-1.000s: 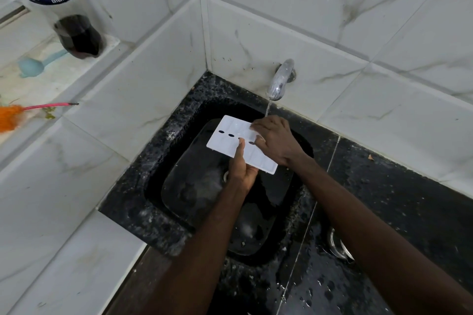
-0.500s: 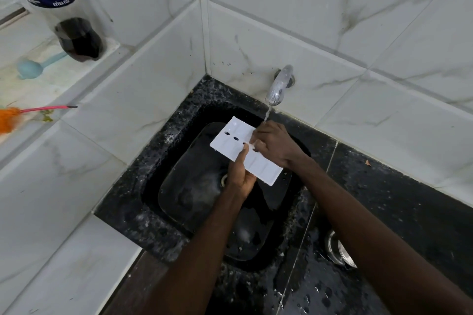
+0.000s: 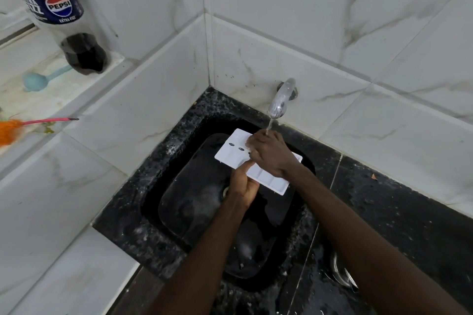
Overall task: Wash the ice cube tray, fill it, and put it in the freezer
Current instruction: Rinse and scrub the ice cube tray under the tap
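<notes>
From my remote seat: one white ice cube tray (image 3: pixel 268 179) is held tilted above the black sink (image 3: pixel 153 176), directly beneath the single chrome tap (image 3: pixel 280 100), whose thin stream of water (image 3: pixel 269 125) lands on the back of the right hand (image 3: pixel 268 153). Two dark oval marks show on the tray's left end. The basin is sunk into a wet, speckled black countertop (image 3: pixel 409 212) set in a corner of white marble-look wall tiles (image 3: pixel 281 7); more white tile runs along the left. The left hand (image 3: pixel 243 186) grips the tray's near edge from below, its thumb laid straight up across the top face and its fingers hidden underneath. The right hand lies over the tray's far side, fingers curled tightly down onto the compartments; I cannot tell where its thumb sits. Both bare forearms reach in from the bottom of the view. On a raised ledge (image 3: pixel 51 100) at upper left stand one Pepsi bottle (image 3: pixel 64 7) with a little dark drink left in it, one pale blue scoop (image 3: pixel 34 82) and one orange duster (image 3: pixel 10 130) with a pink handle. A metal ring (image 3: pixel 343 273) peeks out beside the right forearm, mostly hidden.
</notes>
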